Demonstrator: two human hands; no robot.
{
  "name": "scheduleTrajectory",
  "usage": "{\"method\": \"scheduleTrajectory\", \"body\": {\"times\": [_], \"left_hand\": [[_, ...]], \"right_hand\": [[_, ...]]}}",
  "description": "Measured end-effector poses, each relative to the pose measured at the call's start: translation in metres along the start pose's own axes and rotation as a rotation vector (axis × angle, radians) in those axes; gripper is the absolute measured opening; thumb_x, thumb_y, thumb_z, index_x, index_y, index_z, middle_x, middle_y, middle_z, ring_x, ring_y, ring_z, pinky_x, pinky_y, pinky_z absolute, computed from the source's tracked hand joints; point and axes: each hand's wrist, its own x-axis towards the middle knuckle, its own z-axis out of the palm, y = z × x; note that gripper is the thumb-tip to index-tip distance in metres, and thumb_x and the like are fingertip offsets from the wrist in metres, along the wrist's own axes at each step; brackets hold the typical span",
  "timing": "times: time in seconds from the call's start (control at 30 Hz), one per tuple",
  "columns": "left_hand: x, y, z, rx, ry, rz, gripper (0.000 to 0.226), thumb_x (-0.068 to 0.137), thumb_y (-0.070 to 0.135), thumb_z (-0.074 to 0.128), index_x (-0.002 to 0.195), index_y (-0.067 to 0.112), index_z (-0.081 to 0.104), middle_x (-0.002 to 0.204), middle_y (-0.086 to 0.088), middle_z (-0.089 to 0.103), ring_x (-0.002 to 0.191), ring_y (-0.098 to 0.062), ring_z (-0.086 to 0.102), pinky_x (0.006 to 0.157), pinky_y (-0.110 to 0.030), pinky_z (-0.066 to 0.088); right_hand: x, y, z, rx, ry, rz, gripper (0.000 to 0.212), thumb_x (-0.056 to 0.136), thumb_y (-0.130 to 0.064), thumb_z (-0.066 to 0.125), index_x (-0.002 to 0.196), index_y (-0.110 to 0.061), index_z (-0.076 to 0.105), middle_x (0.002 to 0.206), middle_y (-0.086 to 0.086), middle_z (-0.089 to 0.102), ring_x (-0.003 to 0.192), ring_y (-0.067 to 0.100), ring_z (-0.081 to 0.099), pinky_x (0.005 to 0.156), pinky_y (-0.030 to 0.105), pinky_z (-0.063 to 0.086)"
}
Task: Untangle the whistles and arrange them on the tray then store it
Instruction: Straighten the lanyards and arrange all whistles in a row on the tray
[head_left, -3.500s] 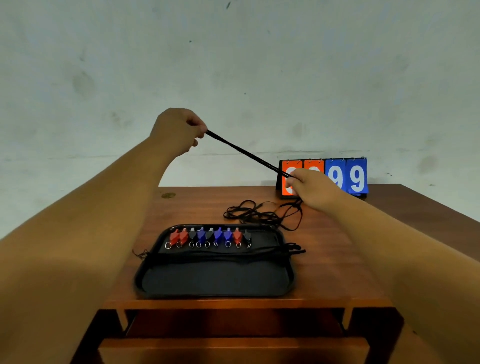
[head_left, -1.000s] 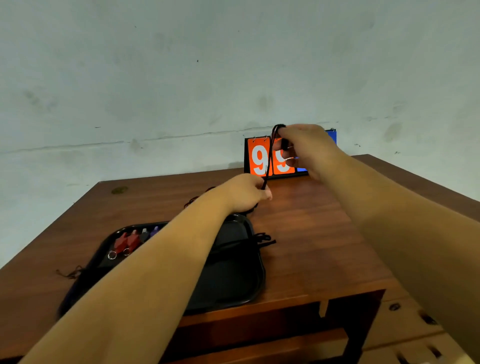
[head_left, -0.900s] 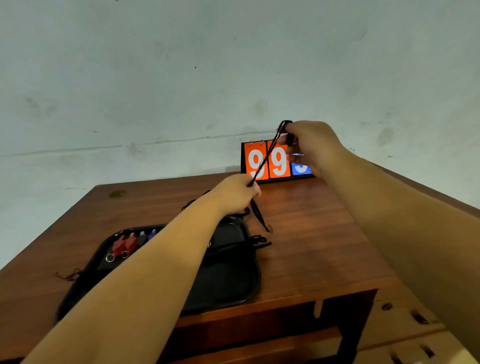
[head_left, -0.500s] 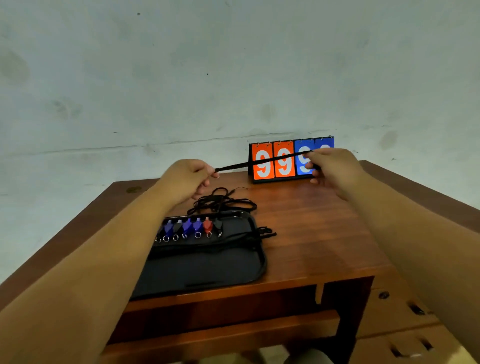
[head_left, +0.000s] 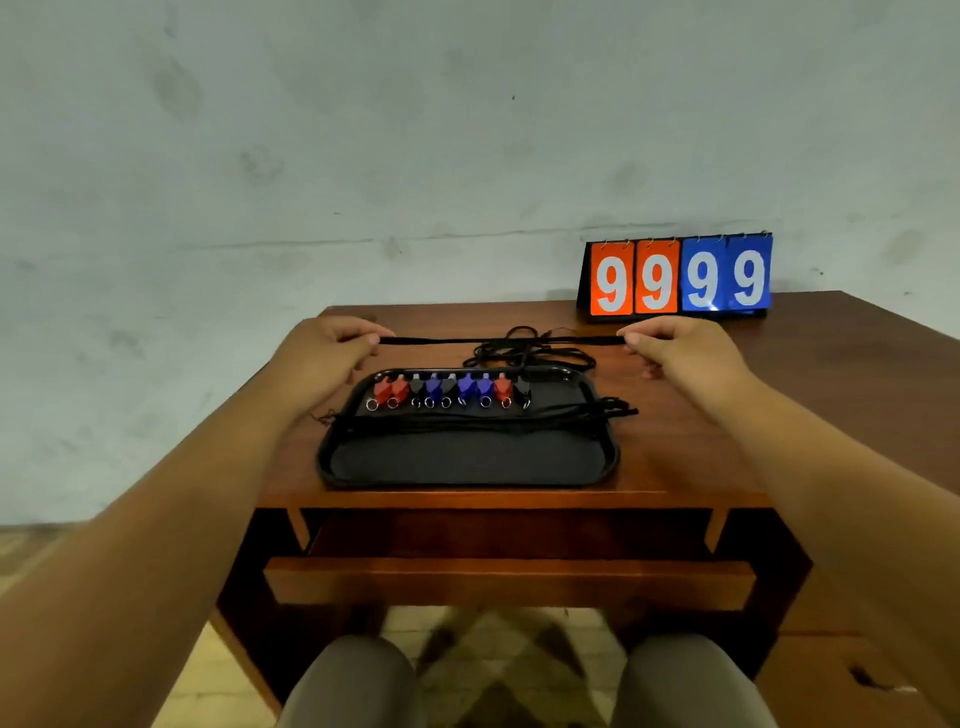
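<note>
A black tray (head_left: 467, 465) lies on the wooden table (head_left: 691, 457). Along its far side sits a row of several red, blue and black whistles (head_left: 448, 388), their black cords bundled across the tray's middle (head_left: 483, 419). Behind the tray lies a tangled heap of black cord (head_left: 530, 353). A black lanyard (head_left: 501, 340) is stretched taut and level above the tray's far edge. My left hand (head_left: 327, 353) pinches its left end and my right hand (head_left: 675, 348) pinches its right end. Whether a whistle hangs in my right hand is hidden.
A flip scoreboard (head_left: 678, 275) showing 9 9 9 9 in orange and blue stands at the table's back right against the wall. An open shelf (head_left: 509, 579) runs under the tabletop. My knees are below the front edge.
Both hands have come down and spread wider apart, so the lanyard now runs level just above the tray's far edge. The view has swung to face the table squarely.
</note>
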Motion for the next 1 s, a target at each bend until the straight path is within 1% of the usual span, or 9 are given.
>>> {"method": "scheduleTrajectory", "body": {"times": [0.13,0.27,0.4,0.5,0.7,0.73,0.8,0.87,1.0], "left_hand": [[-0.013,-0.028,-0.005,-0.06,0.051,-0.045,0.018,0.101,0.02,0.071,0.107,0.034,0.081,0.095,0.01,0.081,0.086,-0.016,0.073,0.082,-0.036,0.06],[-0.023,-0.047,-0.004,-0.116,0.119,-0.055,0.005,0.093,0.025,0.082,0.096,0.029,0.083,0.09,0.007,0.079,0.082,-0.009,0.071,0.075,-0.03,0.055],[-0.028,-0.063,0.001,-0.14,0.145,-0.046,0.008,0.092,0.023,0.083,0.095,0.03,0.085,0.095,0.012,0.08,0.091,-0.007,0.072,0.086,-0.027,0.054],[-0.031,-0.07,0.009,-0.098,0.195,-0.063,0.011,0.096,0.022,0.078,0.096,0.031,0.085,0.101,0.016,0.079,0.101,-0.001,0.069,0.09,-0.021,0.05],[-0.028,-0.092,0.015,0.052,0.213,-0.013,0.016,0.098,0.022,0.075,0.095,0.035,0.083,0.108,0.014,0.073,0.104,-0.01,0.067,0.096,-0.032,0.052],[-0.027,-0.094,0.014,0.025,0.21,-0.035,0.016,0.098,0.022,0.075,0.094,0.035,0.083,0.108,0.014,0.072,0.105,-0.012,0.068,0.098,-0.035,0.054],[-0.026,-0.096,0.014,-0.075,0.189,-0.107,0.015,0.097,0.025,0.077,0.094,0.037,0.084,0.11,0.014,0.073,0.108,-0.014,0.068,0.102,-0.041,0.056],[-0.027,-0.098,0.015,-0.12,0.154,-0.137,0.015,0.097,0.025,0.077,0.095,0.037,0.084,0.109,0.014,0.075,0.108,-0.013,0.069,0.104,-0.041,0.056],[-0.028,-0.097,0.017,-0.103,0.136,-0.14,0.016,0.101,0.022,0.071,0.095,0.032,0.083,0.105,0.01,0.077,0.105,-0.017,0.07,0.096,-0.037,0.057]], "right_hand": [[-0.011,0.009,0.016,0.006,0.007,-0.006,0.015,0.104,-0.033,0.07,0.115,-0.036,0.08,0.107,-0.018,0.076,0.105,0.004,0.065,0.097,0.033,0.053],[-0.02,0.022,0.031,-0.006,0.058,-0.008,0.014,0.105,-0.03,0.068,0.114,-0.032,0.079,0.111,-0.014,0.074,0.106,0.007,0.065,0.083,0.023,0.049],[-0.026,0.035,0.049,-0.165,0.127,-0.063,0.013,0.11,-0.026,0.06,0.112,-0.028,0.072,0.114,-0.008,0.067,0.11,0.014,0.062,0.094,0.031,0.048],[-0.027,0.038,0.054,-0.255,0.129,-0.134,0.012,0.11,-0.022,0.059,0.111,-0.024,0.07,0.115,-0.005,0.064,0.111,0.014,0.059,0.094,0.029,0.044],[-0.026,0.042,0.055,-0.338,0.087,-0.192,0.012,0.108,-0.021,0.063,0.109,-0.021,0.076,0.111,-0.007,0.066,0.102,0.011,0.059,0.076,0.014,0.04],[-0.025,0.044,0.055,-0.339,0.085,-0.205,0.012,0.107,-0.022,0.064,0.108,-0.021,0.077,0.11,-0.007,0.068,0.1,0.012,0.061,0.078,0.017,0.045],[-0.023,0.049,0.055,-0.341,0.084,-0.227,0.012,0.106,-0.025,0.065,0.103,-0.027,0.077,0.109,-0.008,0.071,0.103,0.018,0.065,0.091,0.036,0.056],[-0.023,0.05,0.054,-0.329,0.065,-0.213,0.011,0.105,-0.027,0.066,0.101,-0.031,0.076,0.107,-0.01,0.072,0.105,0.022,0.068,0.096,0.049,0.059],[-0.025,0.05,0.054,-0.33,0.029,-0.211,0.011,0.104,-0.03,0.067,0.1,-0.037,0.074,0.109,-0.01,0.071,0.111,0.023,0.066,0.101,0.05,0.057]]}}
